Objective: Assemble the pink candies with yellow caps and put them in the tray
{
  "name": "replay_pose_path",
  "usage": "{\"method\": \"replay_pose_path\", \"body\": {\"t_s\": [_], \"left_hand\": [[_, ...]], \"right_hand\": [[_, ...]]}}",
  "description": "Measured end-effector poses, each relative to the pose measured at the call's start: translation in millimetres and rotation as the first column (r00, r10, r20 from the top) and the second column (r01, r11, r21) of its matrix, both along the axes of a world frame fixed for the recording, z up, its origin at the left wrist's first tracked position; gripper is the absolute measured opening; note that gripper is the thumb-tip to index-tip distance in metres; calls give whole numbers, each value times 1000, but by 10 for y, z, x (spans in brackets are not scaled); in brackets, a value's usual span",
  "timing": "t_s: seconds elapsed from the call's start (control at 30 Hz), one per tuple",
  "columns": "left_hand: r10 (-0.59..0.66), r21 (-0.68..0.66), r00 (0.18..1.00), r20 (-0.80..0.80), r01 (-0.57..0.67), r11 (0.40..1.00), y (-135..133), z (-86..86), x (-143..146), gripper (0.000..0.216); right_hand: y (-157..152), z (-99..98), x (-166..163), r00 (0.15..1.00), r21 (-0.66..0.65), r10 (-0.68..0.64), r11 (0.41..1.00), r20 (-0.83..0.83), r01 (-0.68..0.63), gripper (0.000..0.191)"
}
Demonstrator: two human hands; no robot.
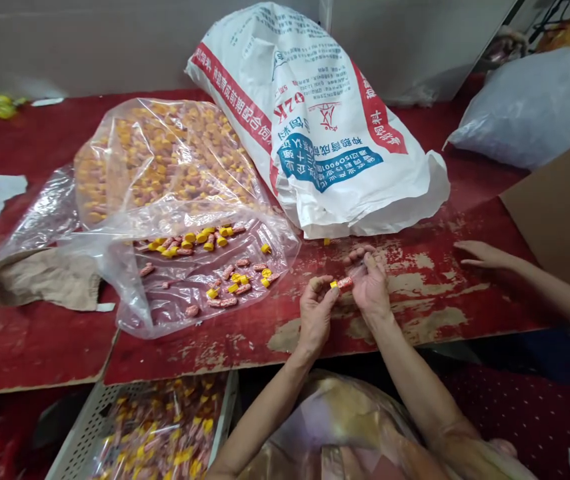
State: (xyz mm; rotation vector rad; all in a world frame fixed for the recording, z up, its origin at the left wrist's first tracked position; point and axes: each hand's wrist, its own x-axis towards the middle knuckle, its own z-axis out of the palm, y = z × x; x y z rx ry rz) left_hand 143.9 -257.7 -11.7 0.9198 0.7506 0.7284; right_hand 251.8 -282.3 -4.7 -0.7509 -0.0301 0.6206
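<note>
- Head view: two hands of the person worked at the near edge of the worn red table, with one small thing between them.
- The left hand pinched the yellow end of a single capped piece with its fingertips.
- The right hand pinched the pink end of the same piece, the other fingers loosely curled above it.
- That piece was held just above the table, right in front of the woven sack, the one printed white sack lying on its side.
- One stray yellow cap lay at the foot of that sack.
- One clear bag sat to the left, packed with pink-and-yellow pieces too many to count.
- On its spread mouth lay loose pieces, some two dozen; an exact count could not be made.
- One other person's hand rested flat on the table at the right, well apart from the pair.
- One pale bag and one cardboard sheet stood beyond it.
- One crate below the table held more bagged pieces.
</note>
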Motion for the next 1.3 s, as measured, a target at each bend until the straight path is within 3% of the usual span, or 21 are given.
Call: {"method": "replay_pose_path", "body": {"t_s": [0.1, 0.23, 0.33, 0.4, 0.57, 0.73, 0.9, 1.0, 1.1, 1.17, 1.23, 1.3], "left_hand": [[86, 30, 996, -9, -86, 996, 12, -5, 11, 30], [162, 77, 986, -38, -159, 984, 61, -40, -30, 26], [191, 121, 976, -105, -178, 977, 90, -67, -76, 27], [188, 157, 970, -158, -163, 974, 114, -62, -99, 31], [182, 299, 954, -238, -106, 948, 146, 23, -148, 34], [182, 414, 935, -304, -42, 909, 101, 0, -213, 32], [161, 428, 948, -275, -29, 903, 124, -109, -261, 31], [84, 311, 977, -196, -19, 950, 270, -172, -241, 33], [128, 147, 989, -81, -115, 982, 462, -238, -184, 31], [182, 77, 983, -27, -179, 981, 552, -274, -136, 32], [181, 32, 983, 21, -182, 983, 590, -294, -91, 35], [147, -9, 987, 62, -147, 989, 587, -297, -60, 37]], "right_hand": [[56, 5, -207, 994, -99, 28, 995, 105, -17, 30], [33, -122, -388, 937, -267, -34, 954, 349, 134, 28], [-1, -230, -386, 862, -402, 57, 898, 505, 176, 25], [-15, -262, -358, 854, -473, 141, 871, 501, 134, 26], [-44, -245, -404, 846, -486, 223, 873, 485, 49, 27], [-95, -294, -567, 798, -576, 256, 806, 546, 136, 22], [-114, -324, -699, 775, -555, 183, 794, 605, 246, 21], [-110, -260, -593, 629, -560, 331, 802, 704, 205, 21], [-31, -179, -274, 326, -588, 525, 797, 787, 136, 32], [81, -160, 1, 189, -623, 597, 711, 780, 325, 33], [214, -179, 257, 112, -635, 705, 544, 700, 548, 32], [322, -215, 443, 60, -649, 794, 448, 605, 615, 40]]}}
